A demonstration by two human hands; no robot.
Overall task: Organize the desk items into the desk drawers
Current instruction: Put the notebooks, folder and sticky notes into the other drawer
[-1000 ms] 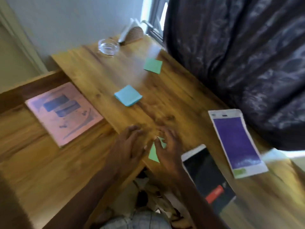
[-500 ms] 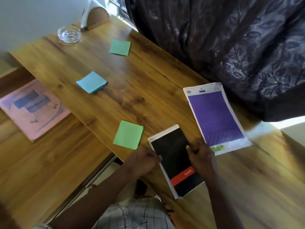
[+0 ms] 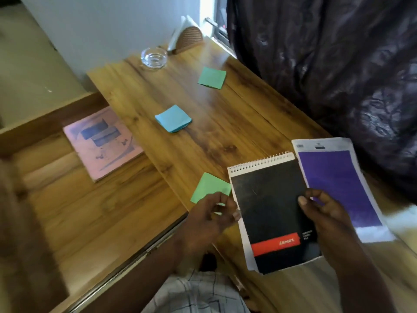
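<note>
Nearest, the right hand (image 3: 325,219) grips a black spiral notepad (image 3: 270,213) by its right edge, thumb on the cover and fingers closed behind it, so the pad is lifted and tilted above the desk (image 3: 225,123). A red band crosses the cover low down, and the wire coil runs along the far end. The left hand (image 3: 208,219) sits just left of the pad, fingers loosely curled and partly apart; its fingertips reach the pad's left edge, but I cannot tell whether they truly touch it.

Just beyond that hand a green sticky pad (image 3: 208,186) lies flat at the near edge of the desktop, partly hidden by the knuckles. To the right of the notepad lies a purple booklet with a white border (image 3: 336,184), its left edge tucked just beside the coil.

On the left an open drawer (image 3: 85,206) stretches wide and lower than the desktop; a pink book (image 3: 102,143) rests at its far right, close against the desk.

Farther along the desktop sits a blue sticky pad (image 3: 173,118), and beyond it a second green sticky pad (image 3: 212,77). At the far end stand a clear glass dish (image 3: 154,57) and a wooden napkin holder (image 3: 187,39) near the wall. A dark curtain (image 3: 334,71) hangs along the right side.
</note>
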